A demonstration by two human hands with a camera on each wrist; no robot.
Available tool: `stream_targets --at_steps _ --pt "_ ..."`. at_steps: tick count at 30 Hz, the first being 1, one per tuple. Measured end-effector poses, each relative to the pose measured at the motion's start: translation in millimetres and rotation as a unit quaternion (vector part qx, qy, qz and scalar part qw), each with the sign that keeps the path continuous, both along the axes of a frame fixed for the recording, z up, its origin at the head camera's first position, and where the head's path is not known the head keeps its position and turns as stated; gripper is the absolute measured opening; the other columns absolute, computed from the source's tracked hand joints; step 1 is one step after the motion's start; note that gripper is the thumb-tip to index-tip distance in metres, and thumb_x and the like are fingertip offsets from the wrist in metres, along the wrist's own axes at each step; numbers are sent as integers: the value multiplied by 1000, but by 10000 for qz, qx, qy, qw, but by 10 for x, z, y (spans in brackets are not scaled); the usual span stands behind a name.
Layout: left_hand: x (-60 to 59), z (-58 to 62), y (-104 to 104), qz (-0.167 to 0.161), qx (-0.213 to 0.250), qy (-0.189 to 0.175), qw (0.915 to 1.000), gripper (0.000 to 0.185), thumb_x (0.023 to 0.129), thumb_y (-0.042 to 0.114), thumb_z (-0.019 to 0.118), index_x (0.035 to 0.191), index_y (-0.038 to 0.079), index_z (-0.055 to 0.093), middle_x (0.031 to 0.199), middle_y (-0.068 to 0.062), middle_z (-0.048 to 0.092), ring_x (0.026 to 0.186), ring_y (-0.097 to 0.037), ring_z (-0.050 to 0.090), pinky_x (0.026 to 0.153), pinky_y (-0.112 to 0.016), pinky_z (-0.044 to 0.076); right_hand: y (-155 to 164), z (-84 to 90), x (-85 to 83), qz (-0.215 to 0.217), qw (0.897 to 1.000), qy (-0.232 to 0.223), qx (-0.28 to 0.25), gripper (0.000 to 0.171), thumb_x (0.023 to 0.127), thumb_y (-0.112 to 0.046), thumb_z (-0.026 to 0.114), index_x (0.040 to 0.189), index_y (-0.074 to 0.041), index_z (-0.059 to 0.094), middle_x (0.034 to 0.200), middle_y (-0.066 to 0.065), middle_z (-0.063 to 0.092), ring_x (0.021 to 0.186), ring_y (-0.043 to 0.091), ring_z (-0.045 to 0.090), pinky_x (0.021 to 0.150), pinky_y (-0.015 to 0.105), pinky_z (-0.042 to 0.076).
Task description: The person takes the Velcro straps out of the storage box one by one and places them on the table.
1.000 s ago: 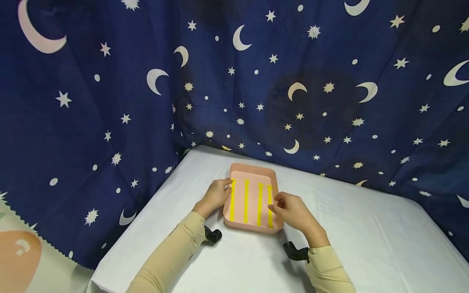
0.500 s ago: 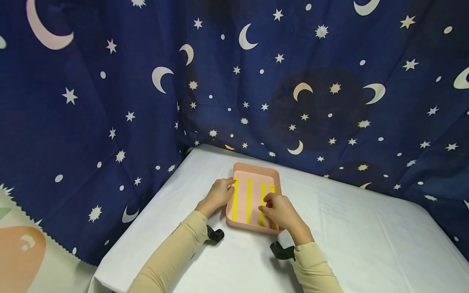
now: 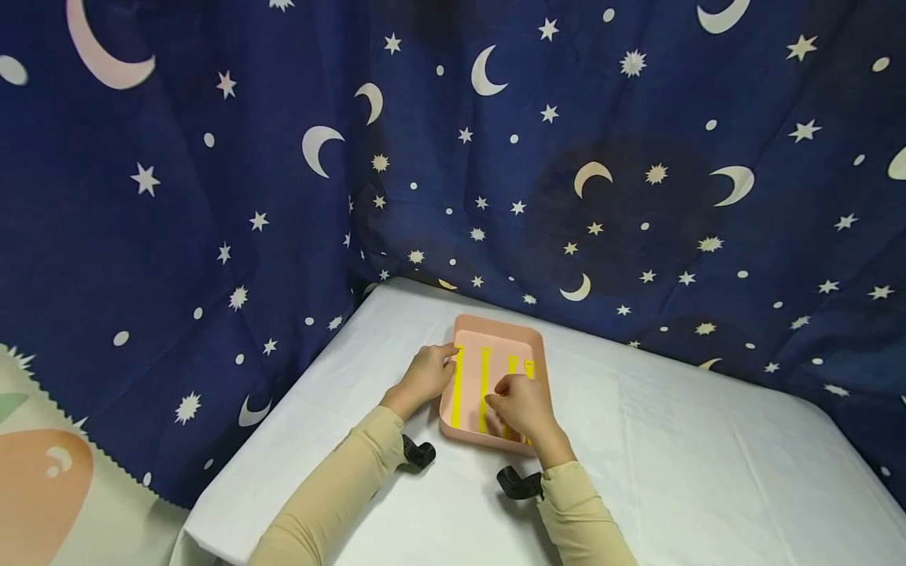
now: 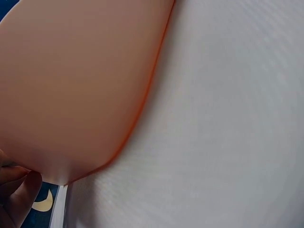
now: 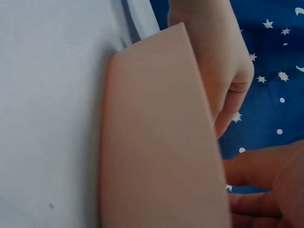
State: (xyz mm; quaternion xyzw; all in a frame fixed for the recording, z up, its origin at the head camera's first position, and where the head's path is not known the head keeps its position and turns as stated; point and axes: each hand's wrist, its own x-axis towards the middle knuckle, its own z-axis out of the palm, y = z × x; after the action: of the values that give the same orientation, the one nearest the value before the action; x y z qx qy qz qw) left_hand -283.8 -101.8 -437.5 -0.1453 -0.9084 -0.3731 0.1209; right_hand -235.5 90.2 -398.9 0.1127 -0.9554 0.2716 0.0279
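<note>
A shallow pink tray (image 3: pixel 499 324) lies on the table and holds several flat yellow strips, each with a wider end at the far side; two show a small slot there. My left hand (image 3: pixel 427 373) reaches over the tray's left wall, its index fingertip at the far end of the leftmost strip (image 3: pixel 456 399). Over the tray's right half hovers my right hand (image 3: pixel 522 405), loosely bent, nothing visible in it. Its fingertips are beside the second strip (image 3: pixel 484 376), while the hand partly covers the two right strips. The tray's outer wall (image 4: pixel 80 85) fills much of the left wrist view.
White cloth (image 3: pixel 694 456) covers the table. Behind and to the left hangs a dark blue curtain (image 3: pixel 425 118) with moons and stars. A black wrist mount (image 3: pixel 519 483) shows under the right forearm, another (image 3: pixel 419 453) under the left.
My right hand has moved left across the tray, from the rightmost strip to the second from the left. The left hand stays at the leftmost strip. The head view has shifted slightly.
</note>
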Motion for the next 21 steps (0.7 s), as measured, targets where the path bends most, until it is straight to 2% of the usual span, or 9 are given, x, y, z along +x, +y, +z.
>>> stream_targets --at_steps 4,7,14,21 --pt "5 6 -2 2 25 -31 10000 31 96 2 60 125 -5 67 129 -20 67 122 -32 64 102 -43 54 -32 -31 -5 -149 9995 -279 -40 13 85 -15 72 77 -5 69 65 2 64 51 14 53 50 25 45" --pt "4 3 -2 9 65 -92 9999 31 96 2 59 125 -5 67 134 -22 63 126 -33 61 105 -43 52 -51 -60 -11 -217 9988 -436 -104 15 85 -14 72 74 -6 67 61 2 62 47 14 50 44 24 41" --pt "7 12 -5 -11 108 -81 9999 31 96 3 57 125 -5 66 136 -22 61 127 -34 60 107 -43 51 -120 -135 -47 -402 9970 -617 -239 13 80 -7 71 72 -4 62 59 3 58 52 16 52 46 22 38" --pt "13 17 -14 -28 56 -54 10000 32 96 3 58 126 -5 66 130 -20 66 122 -31 64 102 -42 54 -190 -245 -92 -471 9986 -176 131 20 74 -6 73 61 -5 58 58 3 52 54 18 48 49 24 36"
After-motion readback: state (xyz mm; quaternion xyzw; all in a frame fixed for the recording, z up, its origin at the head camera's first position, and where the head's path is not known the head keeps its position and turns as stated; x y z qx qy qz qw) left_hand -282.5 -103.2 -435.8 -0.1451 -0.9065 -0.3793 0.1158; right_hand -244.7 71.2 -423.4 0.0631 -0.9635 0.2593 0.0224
